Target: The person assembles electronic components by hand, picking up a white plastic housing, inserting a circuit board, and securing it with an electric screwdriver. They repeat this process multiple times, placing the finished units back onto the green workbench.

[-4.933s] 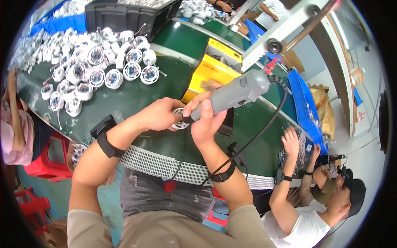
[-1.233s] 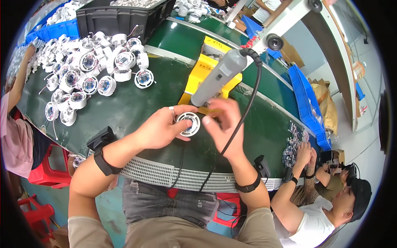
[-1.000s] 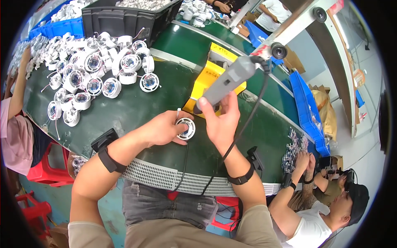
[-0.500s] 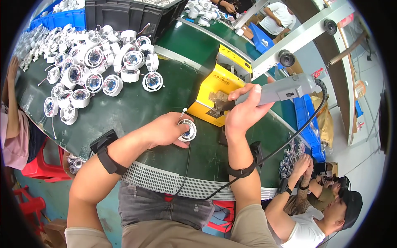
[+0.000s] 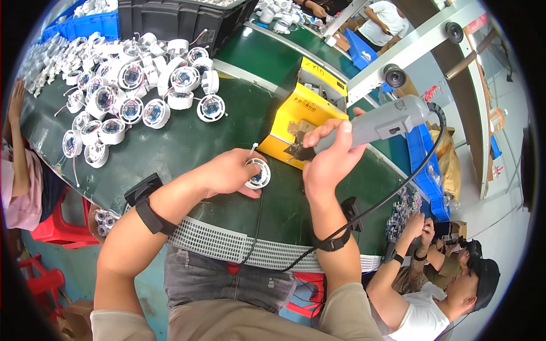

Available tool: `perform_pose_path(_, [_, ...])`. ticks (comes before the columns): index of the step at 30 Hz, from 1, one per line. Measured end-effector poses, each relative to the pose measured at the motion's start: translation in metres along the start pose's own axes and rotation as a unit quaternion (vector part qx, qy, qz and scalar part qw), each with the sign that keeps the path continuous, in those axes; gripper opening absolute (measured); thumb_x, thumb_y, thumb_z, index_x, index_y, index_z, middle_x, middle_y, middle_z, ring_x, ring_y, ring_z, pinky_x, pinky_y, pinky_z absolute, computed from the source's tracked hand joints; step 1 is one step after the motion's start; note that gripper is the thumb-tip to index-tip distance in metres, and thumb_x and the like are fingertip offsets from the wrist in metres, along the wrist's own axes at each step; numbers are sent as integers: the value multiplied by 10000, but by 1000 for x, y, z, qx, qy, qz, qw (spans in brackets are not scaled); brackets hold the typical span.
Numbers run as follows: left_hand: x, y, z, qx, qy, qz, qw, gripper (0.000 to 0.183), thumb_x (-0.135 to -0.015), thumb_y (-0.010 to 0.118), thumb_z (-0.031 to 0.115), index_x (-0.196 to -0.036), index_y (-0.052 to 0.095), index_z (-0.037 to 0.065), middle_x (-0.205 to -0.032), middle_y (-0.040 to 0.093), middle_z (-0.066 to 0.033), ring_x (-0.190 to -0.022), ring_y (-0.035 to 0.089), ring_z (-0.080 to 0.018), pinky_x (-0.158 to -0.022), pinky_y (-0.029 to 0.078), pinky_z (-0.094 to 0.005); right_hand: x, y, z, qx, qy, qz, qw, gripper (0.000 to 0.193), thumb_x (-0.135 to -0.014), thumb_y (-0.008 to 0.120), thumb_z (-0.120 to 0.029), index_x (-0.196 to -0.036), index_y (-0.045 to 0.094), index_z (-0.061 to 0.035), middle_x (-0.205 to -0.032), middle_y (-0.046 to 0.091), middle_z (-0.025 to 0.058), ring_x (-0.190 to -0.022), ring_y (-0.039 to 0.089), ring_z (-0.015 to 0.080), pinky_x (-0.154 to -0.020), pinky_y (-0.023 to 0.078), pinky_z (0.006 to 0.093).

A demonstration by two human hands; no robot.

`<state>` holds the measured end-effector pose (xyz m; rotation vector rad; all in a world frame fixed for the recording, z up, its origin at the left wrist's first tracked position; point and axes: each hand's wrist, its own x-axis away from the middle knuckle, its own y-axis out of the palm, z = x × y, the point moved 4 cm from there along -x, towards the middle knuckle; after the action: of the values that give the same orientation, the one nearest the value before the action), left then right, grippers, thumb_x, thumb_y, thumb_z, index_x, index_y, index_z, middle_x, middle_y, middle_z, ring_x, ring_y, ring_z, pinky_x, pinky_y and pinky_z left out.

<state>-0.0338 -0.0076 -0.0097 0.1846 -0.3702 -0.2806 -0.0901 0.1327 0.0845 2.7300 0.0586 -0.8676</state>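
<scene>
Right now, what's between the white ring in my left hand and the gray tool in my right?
In the head view, green tabletop, then the lower edge of the yellow box, show between the white ring and the gray tool.

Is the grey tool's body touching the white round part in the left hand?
Apart: the head view shows green tabletop between the grey tool's body and the white round part in the left hand.
</scene>
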Motion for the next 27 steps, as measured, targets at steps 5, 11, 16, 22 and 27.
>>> perform_pose_path(5, [-2,3,3,-3,-3,-5,1000,325,-1001,463,85,-1281,488,-78,-1077,614,-150,-940,656,-216,-805,610,-328,33,13,2,-34,5,-27,999,412,-982,446,-207,-1334,295,-56,-746,500,91,-515,504,168,-472,466,328])
perform_pose_path(11, [2,4,6,5,9,17,1000,286,-1000,453,96,-1203,519,-93,-1063,615,-172,-904,673,-234,-764,624,-332,40,23,4,-52,7,-66,996,421,-979,459,-215,-1333,300,-50,-747,501,92,-516,513,170,-477,480,326])
perform_pose_path(16, [5,5,9,-3,9,16,1000,290,-1000,449,99,-1199,521,-99,-1065,614,-171,-904,670,-228,-767,621,-336,43,25,8,-53,8,-84,995,426,-979,457,-212,-1337,297,-44,-746,498,92,-517,515,169,-481,486,324])
perform_pose_path(22, [2,5,6,-15,14,17,1000,304,-991,455,98,-1202,536,-104,-1076,619,-175,-898,675,-231,-763,619,-332,45,25,10,-34,8,-88,996,432,-972,470,-200,-1330,296,-33,-747,499,92,-518,516,169,-490,497,324])
perform_pose_path(27, [-1,2,4,-24,26,6,999,312,-978,482,84,-1219,532,-108,-1078,618,-171,-906,672,-228,-763,620,-324,48,27,12,-37,8,-119,992,443,-953,495,-215,-1301,300,-21,-740,499,93,-519,512,166,-493,496,313])
